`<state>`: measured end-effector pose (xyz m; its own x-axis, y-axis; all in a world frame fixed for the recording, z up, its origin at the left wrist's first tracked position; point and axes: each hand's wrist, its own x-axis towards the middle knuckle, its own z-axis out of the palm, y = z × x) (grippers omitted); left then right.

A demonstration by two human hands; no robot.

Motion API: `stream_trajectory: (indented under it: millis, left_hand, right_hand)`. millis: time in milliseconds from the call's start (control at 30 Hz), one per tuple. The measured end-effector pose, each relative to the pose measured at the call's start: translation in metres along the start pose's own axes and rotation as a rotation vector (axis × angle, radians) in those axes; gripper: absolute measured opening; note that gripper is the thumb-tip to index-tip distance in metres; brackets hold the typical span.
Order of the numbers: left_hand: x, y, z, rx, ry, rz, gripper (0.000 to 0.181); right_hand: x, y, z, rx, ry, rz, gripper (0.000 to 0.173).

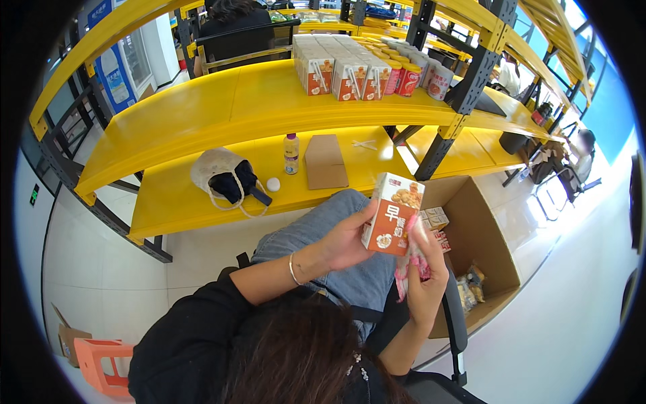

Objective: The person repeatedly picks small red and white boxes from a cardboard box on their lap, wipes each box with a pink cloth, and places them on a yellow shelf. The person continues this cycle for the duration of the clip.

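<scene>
My left hand (349, 241) grips the left side of an upright drink carton (394, 214), white above and orange-brown below, with printed writing. At its right side, my right hand (426, 262) holds a pink and white cloth (415, 257) against the carton. Both hands are above my jeans-covered legs. Similar cartons (319, 76) with straws attached stand in rows on the yellow shelf ahead, beside red cans with yellow lids (408, 80) and pale cans (440, 82).
On the lower shelf (176, 212) are a drawstring bag (222, 174), a bottle (291, 154) and cardboard (326, 161). A large cardboard box (487, 237) with cartons and bagged items stands right of my legs. The chair's armrest (454, 313) and a metal rack post (436, 156) are nearby.
</scene>
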<state>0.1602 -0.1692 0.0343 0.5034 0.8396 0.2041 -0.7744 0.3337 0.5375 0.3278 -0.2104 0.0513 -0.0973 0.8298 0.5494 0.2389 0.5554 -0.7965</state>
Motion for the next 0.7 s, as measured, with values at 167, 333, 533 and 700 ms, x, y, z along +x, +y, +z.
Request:
stream_trajectory:
  millis: [167, 333, 533, 700]
  left_hand:
    - [0.001, 0.010, -0.006, -0.018, 0.083, 0.046, 0.055]
    - [0.000, 0.000, -0.005, 0.090, 0.017, -0.001, 0.060]
    - [-0.002, -0.013, 0.001, 0.238, 0.026, -0.131, 0.058]
    - [0.001, -0.007, 0.002, 0.109, 0.129, -0.067, 0.049]
  right_hand:
    - [-0.008, -0.003, -0.050, 0.129, -0.441, 0.205, 0.049]
    - [-0.007, -0.004, -0.040, -0.067, 0.201, 0.068, 0.052]
    - [0.000, -0.005, 0.013, -0.041, 0.247, 0.028, 0.052]
    - [-0.001, 0.005, 0.015, -0.176, 0.058, -0.078, 0.047]
